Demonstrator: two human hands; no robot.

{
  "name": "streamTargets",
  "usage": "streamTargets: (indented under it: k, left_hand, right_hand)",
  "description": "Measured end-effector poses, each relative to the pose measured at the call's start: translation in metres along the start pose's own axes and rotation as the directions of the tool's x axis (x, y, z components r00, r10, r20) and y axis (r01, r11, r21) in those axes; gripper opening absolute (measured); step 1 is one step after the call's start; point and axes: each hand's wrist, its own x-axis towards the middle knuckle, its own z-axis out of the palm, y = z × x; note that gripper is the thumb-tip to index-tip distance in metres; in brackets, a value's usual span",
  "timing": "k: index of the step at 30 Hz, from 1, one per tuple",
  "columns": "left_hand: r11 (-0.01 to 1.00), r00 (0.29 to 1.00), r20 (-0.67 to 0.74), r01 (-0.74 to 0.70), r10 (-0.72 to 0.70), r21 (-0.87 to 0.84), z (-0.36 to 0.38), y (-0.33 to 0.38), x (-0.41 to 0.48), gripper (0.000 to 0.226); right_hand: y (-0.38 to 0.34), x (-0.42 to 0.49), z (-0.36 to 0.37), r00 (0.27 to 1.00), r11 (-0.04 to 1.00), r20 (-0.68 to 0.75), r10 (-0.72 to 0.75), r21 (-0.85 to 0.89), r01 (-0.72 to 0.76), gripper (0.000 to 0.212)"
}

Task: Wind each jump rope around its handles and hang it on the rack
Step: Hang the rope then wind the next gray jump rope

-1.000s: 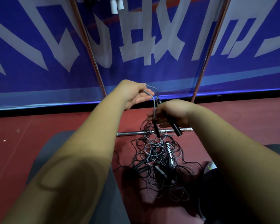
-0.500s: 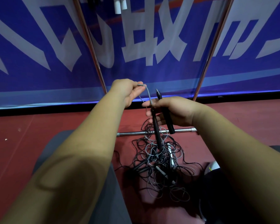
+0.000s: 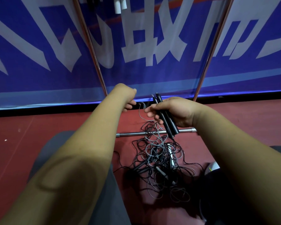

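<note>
Two black handles [image 3: 171,127] are gripped by the right hand [image 3: 177,111]; the grey cord [image 3: 139,113] (very thin) seems pinched by the left hand [image 3: 126,99].

1. The two handles [image 3: 169,126] look like matt black plastic, basically no shine.
2. The grey cord [image 3: 140,113] coming off them is thin and smooth, looks plastic-coated.
3. Rack uprights [image 3: 89,46] are glossy coppery metal, and the base bar [image 3: 131,134] is bright chrome-looking metal.
4. Banner [image 3: 39,75]: matt blue cloth.
5. Floor [image 3: 23,135]: matt red, a bit scuffed.
6. Trousers [image 3: 104,200]: matt grey cloth.
</note>
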Motion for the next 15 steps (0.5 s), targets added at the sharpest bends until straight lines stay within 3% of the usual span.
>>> streamTargets:
  k: [1, 2, 5, 7, 10, 15]
  left_hand:
    - [0.986, 0.997, -0.006, -0.07, 0.072, 0.15, 0.0, -0.001, 0.0, 0.032]
    - [0.97, 0.986, 0.021, -0.165, 0.164, 0.177, 0.0, -0.002, 0.002, 0.027]
    - [0.895, 0.874, 0.212, -0.445, 0.437, -0.01, -0.003, -0.003, 0.003, 0.053]
    - [0.831, 0.787, 0.304, -0.555, 0.536, -0.03, -0.004, -0.002, -0.001, 0.06]
    - [0.794, 0.723, 0.383, -0.606, 0.575, -0.049, 0.001, -0.001, -0.005, 0.054]
    - [0.781, 0.73, 0.312, -0.62, 0.608, -0.069, 0.008, 0.002, -0.008, 0.027]
  right_hand:
    - [0.0, 0.0, -0.001, 1.0, 1.0, -0.001, -0.001, 0.006, 0.001, 0.028]
    - [0.0, 0.0, -0.001, 1.0, 1.0, 0.0, -0.003, 0.015, 0.003, 0.029]
    - [-0.001, -0.001, 0.0, 1.0, 0.999, 0.011, 0.0, 0.037, -0.001, 0.028]
    - [-0.002, -0.002, 0.002, 1.0, 0.999, 0.025, 0.013, 0.037, -0.014, 0.028]
    - [-0.001, -0.002, 0.004, 0.998, 0.999, 0.06, 0.032, 0.03, -0.034, 0.029]
    - [-0.002, -0.003, 0.006, 0.999, 0.997, 0.052, 0.018, 0.069, -0.022, 0.032]
